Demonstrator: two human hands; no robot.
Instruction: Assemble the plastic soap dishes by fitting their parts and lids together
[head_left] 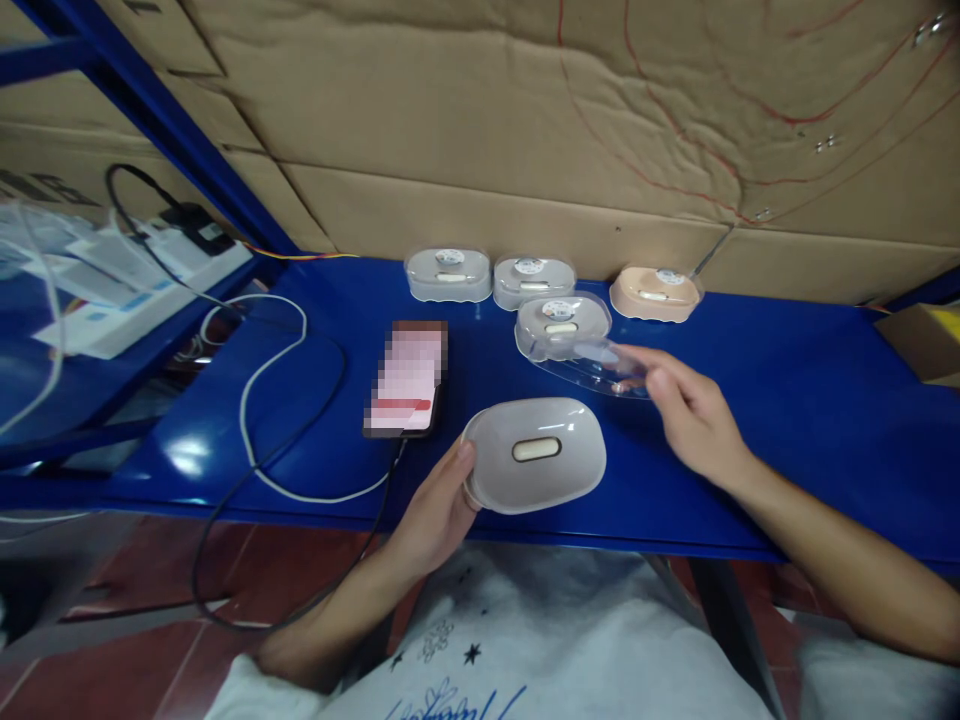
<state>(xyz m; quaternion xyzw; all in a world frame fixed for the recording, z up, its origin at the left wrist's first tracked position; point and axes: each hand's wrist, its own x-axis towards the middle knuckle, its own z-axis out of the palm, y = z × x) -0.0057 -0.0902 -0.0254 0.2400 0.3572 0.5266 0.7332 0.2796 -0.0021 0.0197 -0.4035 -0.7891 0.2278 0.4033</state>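
My left hand (pixel 437 512) grips the left end of a grey oval dish (pixel 491 470), which has a cream oblong piece in its middle and is tilted towards me near the table's front edge. Between the thumb and fingers of my right hand (pixel 694 410) is a clear plastic lid (pixel 592 370), held above the table to the upper right of the dish. Just behind the lid, and partly overlapped by it, sits a grey dish with a clear cover and a round label (pixel 585 318).
Two covered grey dishes (pixel 448 278) (pixel 514 288) and a peach one (pixel 656 295) stand along the cardboard wall (pixel 450 130). A phone (pixel 409 380) with a cable lies left of centre on the blue table (pixel 787 430). White power strips (pixel 112 320) are at the far left.
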